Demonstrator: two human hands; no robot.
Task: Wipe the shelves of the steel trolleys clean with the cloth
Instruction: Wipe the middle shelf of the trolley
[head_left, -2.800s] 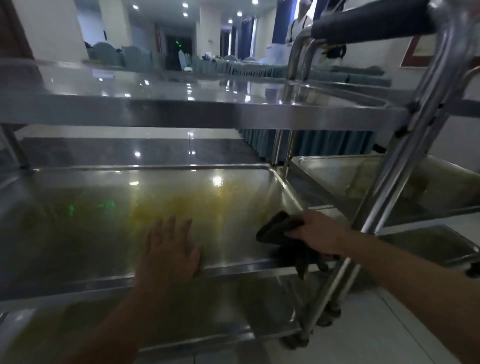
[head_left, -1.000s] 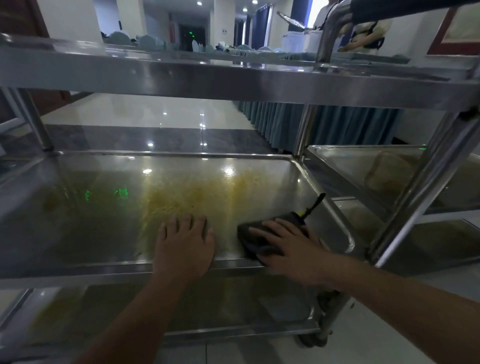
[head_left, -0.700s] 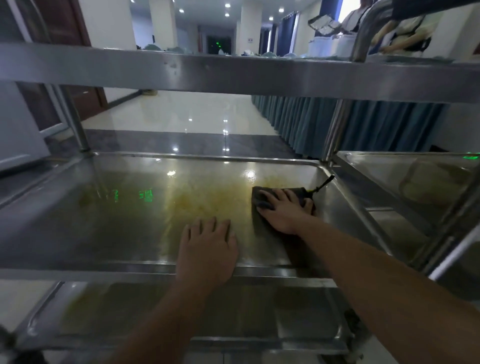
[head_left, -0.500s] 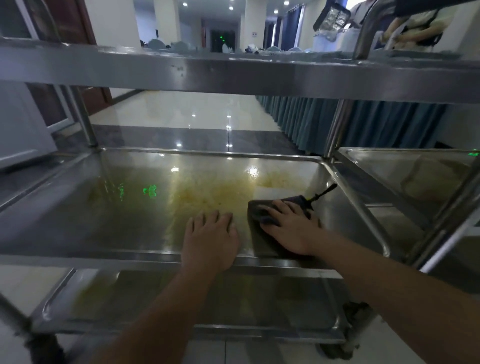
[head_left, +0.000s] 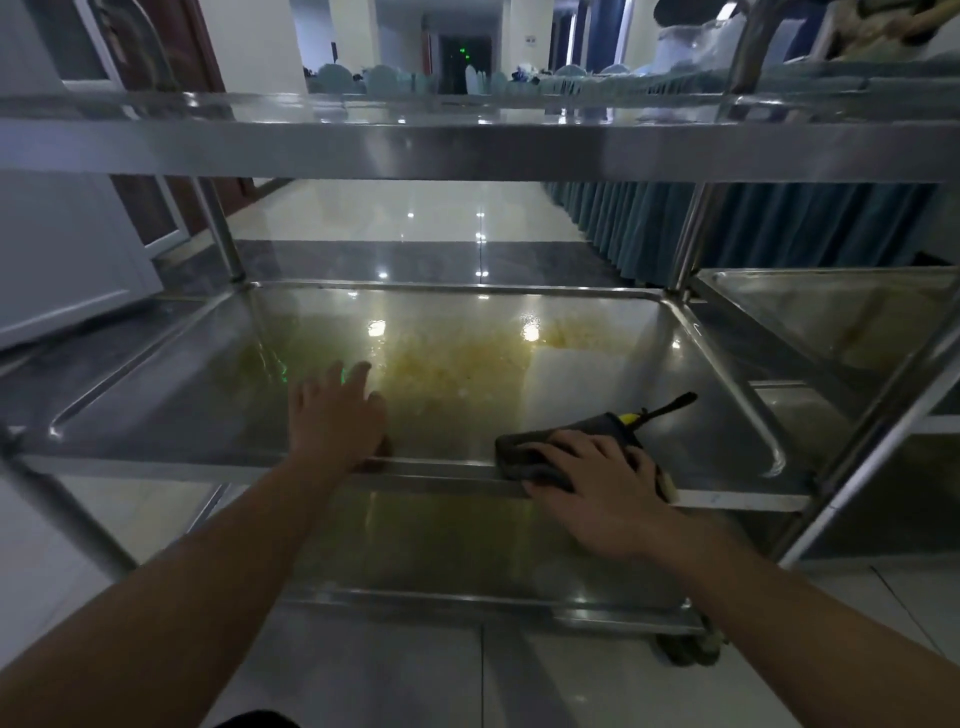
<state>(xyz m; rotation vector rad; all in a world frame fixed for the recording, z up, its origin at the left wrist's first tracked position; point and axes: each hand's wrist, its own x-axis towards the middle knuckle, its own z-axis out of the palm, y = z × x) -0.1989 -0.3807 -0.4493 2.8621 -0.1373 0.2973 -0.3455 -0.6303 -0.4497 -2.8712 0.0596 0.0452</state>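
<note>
A steel trolley stands in front of me with three shelves. Its middle shelf (head_left: 171, 405) carries a yellowish greasy film across the centre, with a cleaner strip toward the right. My right hand (head_left: 597, 480) presses flat on a dark cloth (head_left: 530, 452) at the shelf's front edge, right of centre; a small black strap sticks out behind the cloth. My left hand (head_left: 332, 415) rests flat on the shelf near the front rim, fingers straight. The top shelf (head_left: 467, 150) crosses the view above, and the bottom shelf (head_left: 467, 551) shows below, also stained.
A second steel trolley (head_left: 841, 322) stands close on the right, touching or nearly touching mine. A white door and wall (head_left: 62, 249) are on the left. Blue skirted tables (head_left: 753, 228) line the right side of a glossy tiled floor (head_left: 405, 213).
My right hand has dragged the cloth back from the middle of the shelf to its front edge, leaving a cleaner strip. My left hand has stayed on the shelf, reaching slightly farther in.
</note>
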